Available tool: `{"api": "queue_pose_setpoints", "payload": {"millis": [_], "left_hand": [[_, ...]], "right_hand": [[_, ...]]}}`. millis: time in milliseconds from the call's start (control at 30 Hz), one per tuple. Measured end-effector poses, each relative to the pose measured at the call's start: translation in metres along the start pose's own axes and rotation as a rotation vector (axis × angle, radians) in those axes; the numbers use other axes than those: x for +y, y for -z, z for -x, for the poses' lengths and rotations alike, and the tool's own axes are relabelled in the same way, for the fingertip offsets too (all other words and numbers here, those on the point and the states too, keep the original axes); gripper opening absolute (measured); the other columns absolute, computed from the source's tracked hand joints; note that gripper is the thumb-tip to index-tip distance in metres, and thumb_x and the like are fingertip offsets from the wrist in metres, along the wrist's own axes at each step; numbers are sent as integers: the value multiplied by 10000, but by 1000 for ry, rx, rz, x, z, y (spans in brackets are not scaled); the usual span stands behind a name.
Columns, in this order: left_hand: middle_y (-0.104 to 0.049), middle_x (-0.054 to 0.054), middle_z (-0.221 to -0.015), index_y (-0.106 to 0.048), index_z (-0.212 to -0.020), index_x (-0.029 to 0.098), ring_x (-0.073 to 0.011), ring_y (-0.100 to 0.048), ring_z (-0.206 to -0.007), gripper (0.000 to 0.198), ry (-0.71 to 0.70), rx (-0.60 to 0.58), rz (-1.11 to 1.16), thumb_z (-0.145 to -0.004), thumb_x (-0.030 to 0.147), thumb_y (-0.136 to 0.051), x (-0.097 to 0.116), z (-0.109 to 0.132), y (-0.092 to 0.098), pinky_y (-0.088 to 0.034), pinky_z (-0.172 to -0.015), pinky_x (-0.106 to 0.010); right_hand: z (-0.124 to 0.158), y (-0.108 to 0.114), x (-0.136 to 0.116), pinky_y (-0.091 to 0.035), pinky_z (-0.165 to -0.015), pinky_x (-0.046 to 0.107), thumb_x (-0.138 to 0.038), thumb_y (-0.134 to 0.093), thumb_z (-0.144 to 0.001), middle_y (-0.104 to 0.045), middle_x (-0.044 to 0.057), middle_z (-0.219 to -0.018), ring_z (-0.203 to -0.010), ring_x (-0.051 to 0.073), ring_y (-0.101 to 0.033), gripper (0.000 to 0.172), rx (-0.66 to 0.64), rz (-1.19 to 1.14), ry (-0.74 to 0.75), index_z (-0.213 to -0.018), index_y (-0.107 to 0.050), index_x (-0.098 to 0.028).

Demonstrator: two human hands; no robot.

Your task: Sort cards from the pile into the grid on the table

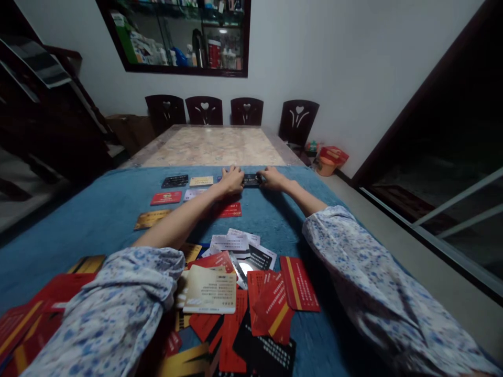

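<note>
At the far side of the blue cloth, a black card (251, 180) lies between my two hands. My right hand (272, 178) has its fingers closed on the card's right end. My left hand (232, 179) is curled at the left end, its fingertips partly hidden. Left of it lie a cream card (201, 181) and another black card (175, 181) in a row. Nearer are a red card (166, 198), a pale card (193, 195) and a gold card (151, 219). Another red card (230, 210) shows beside my left forearm, which covers part of this area.
A loose heap of cards, with a beige one (211, 290) on top, lies close to me. More red cards (18, 330) are piled at the left. The blue cloth (106, 209) covers the near table; dark chairs (204, 109) stand beyond its bare far end.
</note>
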State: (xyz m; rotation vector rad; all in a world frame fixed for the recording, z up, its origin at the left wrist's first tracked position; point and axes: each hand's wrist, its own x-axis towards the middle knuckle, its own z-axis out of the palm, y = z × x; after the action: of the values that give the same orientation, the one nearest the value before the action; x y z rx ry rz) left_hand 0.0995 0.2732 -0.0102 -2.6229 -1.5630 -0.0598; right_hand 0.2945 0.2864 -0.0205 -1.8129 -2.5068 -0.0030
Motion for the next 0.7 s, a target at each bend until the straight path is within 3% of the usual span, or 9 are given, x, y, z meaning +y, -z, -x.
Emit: {"api": "queue_pose_setpoints", "payload": {"millis": [333,700], "left_hand": [[-606,-196,-1357,-641,-1251,158,-398,-390,-1363,454,1,-57,-6,-805,211,-573,0,-21,-5,-342,-1094,-653],[-622,-205,-1355,-715,-1151,140,-404,-418,-1361,409,25,-102,-1,-764,181,-590,-3,-31,-7,-360,-1102,-653]], "right_hand": [[-15,0,6,-472,-1001,328,-322,-713,-890,-575,174,-1403,-1273,308,-570,574,-70,42,-21,-1440,-583,-217],[-23,13,-3,-508,-836,242,-187,-668,-853,-759,118,-1185,-1065,237,-702,384,-160,70,43,-1233,-723,-177]]}}
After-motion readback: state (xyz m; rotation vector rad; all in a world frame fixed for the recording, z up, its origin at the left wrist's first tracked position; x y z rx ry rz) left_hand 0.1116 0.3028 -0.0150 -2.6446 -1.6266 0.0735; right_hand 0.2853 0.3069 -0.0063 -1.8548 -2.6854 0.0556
